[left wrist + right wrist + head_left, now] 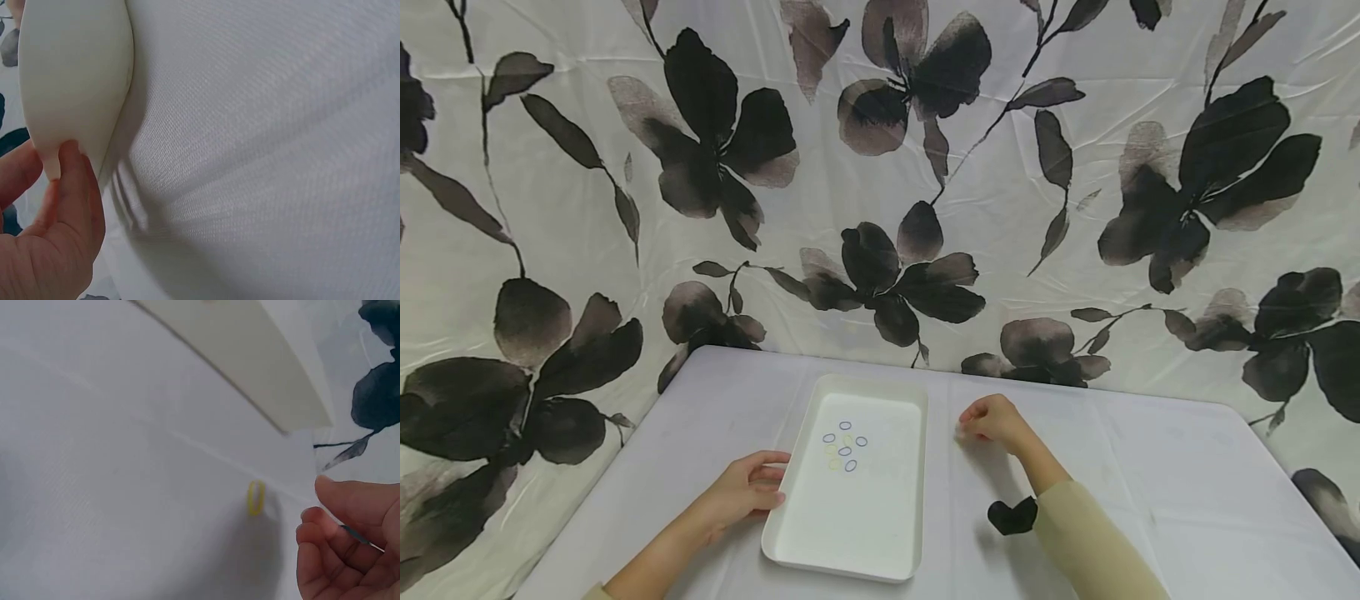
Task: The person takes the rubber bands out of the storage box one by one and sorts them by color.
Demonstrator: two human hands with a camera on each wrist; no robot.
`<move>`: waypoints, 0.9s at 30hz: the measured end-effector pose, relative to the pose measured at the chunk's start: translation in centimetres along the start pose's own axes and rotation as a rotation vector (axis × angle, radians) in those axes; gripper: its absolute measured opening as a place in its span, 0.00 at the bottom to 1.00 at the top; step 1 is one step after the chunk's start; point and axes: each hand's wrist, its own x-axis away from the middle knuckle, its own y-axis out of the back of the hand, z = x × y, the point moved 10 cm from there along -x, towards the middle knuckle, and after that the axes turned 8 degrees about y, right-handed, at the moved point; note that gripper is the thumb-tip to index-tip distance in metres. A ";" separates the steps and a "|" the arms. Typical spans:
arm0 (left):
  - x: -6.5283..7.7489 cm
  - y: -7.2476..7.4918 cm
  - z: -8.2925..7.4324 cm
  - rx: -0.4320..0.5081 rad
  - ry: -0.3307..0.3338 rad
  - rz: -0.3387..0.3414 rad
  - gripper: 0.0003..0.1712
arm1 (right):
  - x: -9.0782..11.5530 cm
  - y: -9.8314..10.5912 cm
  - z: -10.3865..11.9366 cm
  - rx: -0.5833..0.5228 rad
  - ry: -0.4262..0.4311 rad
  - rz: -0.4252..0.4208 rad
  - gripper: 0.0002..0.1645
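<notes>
My left hand (741, 492) holds the left side of a shallow white tray (850, 533); in the left wrist view its fingers and thumb grip the tray's rim (75, 75). Inside the tray lie several small rings, some blue (861, 442), others yellow (834, 465). Right of the tray, my right hand (996, 423) hovers low over the cloth. Its fingers are loosely bent, with a gap between thumb and fingertips in the right wrist view, and no held object shows. A yellow ring (255, 497) appears against the white cloth near those fingertips.
A white cloth (1120, 467) covers the table, and a floral curtain (820, 192) hangs behind its far edge. Beside the right sleeve is a black piece (1012, 516) with a pointed lower edge.
</notes>
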 end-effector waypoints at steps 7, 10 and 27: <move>0.2 0.1 -0.2 -0.012 0.010 -0.001 0.35 | -0.9 -0.1 1.8 -0.037 -0.027 -0.015 0.04; 0.2 0.1 -0.2 -0.016 0.013 0.006 0.35 | -1.3 -0.4 3.0 -0.057 -0.023 -0.029 0.06; -0.3 0.0 0.0 0.001 0.015 0.040 0.40 | -2.9 -6.1 7.3 -0.095 0.077 0.019 0.04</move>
